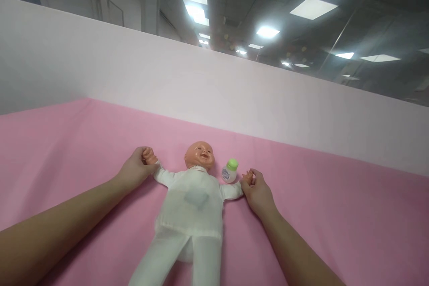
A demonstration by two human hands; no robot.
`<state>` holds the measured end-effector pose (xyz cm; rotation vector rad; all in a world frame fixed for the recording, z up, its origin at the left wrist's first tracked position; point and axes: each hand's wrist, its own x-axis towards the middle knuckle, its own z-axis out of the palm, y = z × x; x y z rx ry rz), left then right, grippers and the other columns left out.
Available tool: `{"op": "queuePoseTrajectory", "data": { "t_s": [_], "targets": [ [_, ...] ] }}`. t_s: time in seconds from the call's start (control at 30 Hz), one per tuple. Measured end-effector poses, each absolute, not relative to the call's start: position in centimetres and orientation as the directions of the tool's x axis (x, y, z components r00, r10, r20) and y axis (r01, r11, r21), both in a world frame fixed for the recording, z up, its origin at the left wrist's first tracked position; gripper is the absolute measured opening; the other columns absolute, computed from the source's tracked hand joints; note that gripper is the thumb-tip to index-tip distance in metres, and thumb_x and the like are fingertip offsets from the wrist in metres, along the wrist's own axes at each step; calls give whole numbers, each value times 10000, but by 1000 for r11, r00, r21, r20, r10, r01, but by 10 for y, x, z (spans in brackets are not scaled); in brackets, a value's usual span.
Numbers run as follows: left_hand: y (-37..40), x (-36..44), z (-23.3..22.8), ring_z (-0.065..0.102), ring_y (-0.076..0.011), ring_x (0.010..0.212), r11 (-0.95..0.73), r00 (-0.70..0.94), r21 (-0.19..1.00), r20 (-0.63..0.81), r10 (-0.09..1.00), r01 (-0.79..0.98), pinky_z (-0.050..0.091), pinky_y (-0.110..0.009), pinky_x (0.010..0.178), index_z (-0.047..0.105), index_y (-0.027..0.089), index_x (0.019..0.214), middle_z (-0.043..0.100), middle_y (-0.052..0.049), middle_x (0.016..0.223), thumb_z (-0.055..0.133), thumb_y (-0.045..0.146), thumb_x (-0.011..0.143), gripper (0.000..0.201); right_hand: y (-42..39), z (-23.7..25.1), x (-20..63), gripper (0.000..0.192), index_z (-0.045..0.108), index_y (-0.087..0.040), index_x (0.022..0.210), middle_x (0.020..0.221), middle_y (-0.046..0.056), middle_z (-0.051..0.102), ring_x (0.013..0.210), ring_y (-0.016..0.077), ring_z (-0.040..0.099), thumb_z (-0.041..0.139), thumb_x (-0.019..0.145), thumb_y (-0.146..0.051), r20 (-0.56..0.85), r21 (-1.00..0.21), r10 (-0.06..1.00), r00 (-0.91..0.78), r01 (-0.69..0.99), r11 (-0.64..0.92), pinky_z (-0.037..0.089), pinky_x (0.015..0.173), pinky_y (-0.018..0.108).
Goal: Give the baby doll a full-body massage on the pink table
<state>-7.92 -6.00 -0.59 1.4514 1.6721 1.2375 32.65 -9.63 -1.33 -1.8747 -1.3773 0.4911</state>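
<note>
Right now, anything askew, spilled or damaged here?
Nothing stands out. The doll lies face up on the pink sheet, arms spread, left hand and right hand each gripping one of its hands. The small bottle beside its head is capped, with no spill visible.

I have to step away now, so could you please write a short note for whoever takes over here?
Left hand: fingers closed round one of the doll's hands.
Right hand: fingers hold the doll's other hand.
Doll: on its back on the pink sheet, arms spread, dressed in white top and trousers.
Small bottle with green cap: beside the doll's head, untouched.
Done: both arms held out.
Left: bottle not yet picked up.
</note>
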Motion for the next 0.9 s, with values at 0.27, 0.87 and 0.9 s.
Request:
{"op": "queuePoseTrajectory", "data": {
  "t_s": [0.27, 0.87, 0.9],
  "targets": [
    [-60, -93, -5, 416, -460, 1417, -99, -73, 490, 320, 945, 866, 383, -623, 1117, 538, 148, 1421, 402, -243, 1561, 587, 324, 832, 616, -95, -13, 328, 657, 465, -219, 1443, 1209, 96, 746, 1076, 270, 721, 642, 853, -448, 115, -760, 923, 368, 631, -157, 529, 929, 389],
    [-190, -21, 49, 449, -441, 1417, -974, 920, 173, 338, 200, 148, 378, -622, 1175, 550, 287, 1431, 554, -122, 1509, 775, 286, 701, 763, -93, -22, 331, 711, 407, -221, 1493, 1239, 121, 727, 934, 255, 753, 641, 863, -450, 162, -830, 895, 416, 548, -104, 604, 765, 354],
    [-195, -19, 51, 499, -393, 1391, -981, 915, 162, 371, 159, 104, 387, -566, 1190, 564, 303, 1412, 607, -103, 1458, 750, 255, 745, 694, -93, -22, 331, 709, 412, -219, 1491, 1230, 119, 732, 941, 259, 753, 647, 860, -443, 166, -829, 893, 419, 549, -103, 606, 776, 360]
  ]
}}
